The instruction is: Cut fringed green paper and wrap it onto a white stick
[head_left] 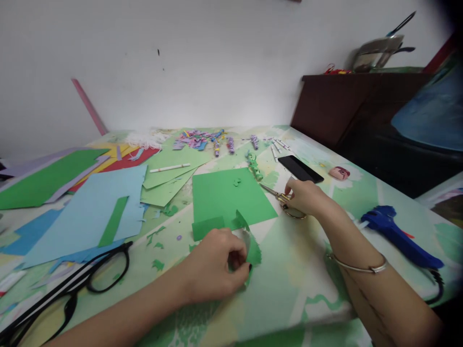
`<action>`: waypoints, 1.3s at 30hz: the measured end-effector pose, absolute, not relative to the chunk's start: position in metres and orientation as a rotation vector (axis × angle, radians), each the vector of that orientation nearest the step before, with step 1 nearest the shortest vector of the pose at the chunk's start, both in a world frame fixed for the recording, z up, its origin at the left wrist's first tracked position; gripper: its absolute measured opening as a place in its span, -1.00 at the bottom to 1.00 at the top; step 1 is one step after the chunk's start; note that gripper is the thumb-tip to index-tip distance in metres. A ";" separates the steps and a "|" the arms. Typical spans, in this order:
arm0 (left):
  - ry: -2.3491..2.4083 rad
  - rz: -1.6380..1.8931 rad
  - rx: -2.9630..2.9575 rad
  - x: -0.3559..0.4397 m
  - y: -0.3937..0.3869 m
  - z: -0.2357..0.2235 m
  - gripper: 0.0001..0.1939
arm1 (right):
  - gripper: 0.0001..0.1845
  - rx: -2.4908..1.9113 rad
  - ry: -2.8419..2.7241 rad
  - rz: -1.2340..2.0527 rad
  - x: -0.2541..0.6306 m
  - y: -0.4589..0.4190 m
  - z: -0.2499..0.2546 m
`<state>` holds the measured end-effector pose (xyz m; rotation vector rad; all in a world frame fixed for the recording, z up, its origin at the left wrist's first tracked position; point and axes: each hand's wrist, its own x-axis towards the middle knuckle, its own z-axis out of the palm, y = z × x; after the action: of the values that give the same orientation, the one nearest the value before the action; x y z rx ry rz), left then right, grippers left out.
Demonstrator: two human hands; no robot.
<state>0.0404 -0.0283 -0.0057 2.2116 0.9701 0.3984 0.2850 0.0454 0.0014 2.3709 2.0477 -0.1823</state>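
Note:
My left hand [220,265] is closed in a pinch on a curved green paper strip [254,248] with a ragged, snipped edge. My right hand [303,196] has its fingers on the handle loops of gold-handled scissors [280,195], whose blades point to the upper left. Between and beyond both hands lies a green paper sheet [229,195], bearing a few small cut scraps. A smaller green paper piece [209,227] overlaps its near edge. Just past the scissors' tips rests a twisted green paper roll [255,166].
Right side: a black phone [300,168], a pink eraser-like object [339,173] and a blue glue gun [400,233] with its cord. Left side: light blue paper [97,202], stacked coloured sheets and black glasses [104,270]. Farther back are a scrap pile [195,139] and white sticks [281,144].

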 end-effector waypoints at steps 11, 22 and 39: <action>0.941 0.735 1.235 0.018 -0.004 -0.009 -0.86 | -0.56 2.414 2.066 -0.242 0.289 0.045 0.000; 0.928 1.165 1.032 0.007 0.001 -0.002 -0.78 | -0.61 2.609 2.817 -0.341 0.260 0.033 0.006; 1.001 1.319 1.053 -0.005 0.001 -0.005 -0.79 | -0.71 1.693 3.444 -0.171 0.201 -0.016 -0.010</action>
<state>-0.0052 0.0010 -0.0046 1.0527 1.0009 1.3190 0.2014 -0.0156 -0.0099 1.6927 3.4442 -0.1709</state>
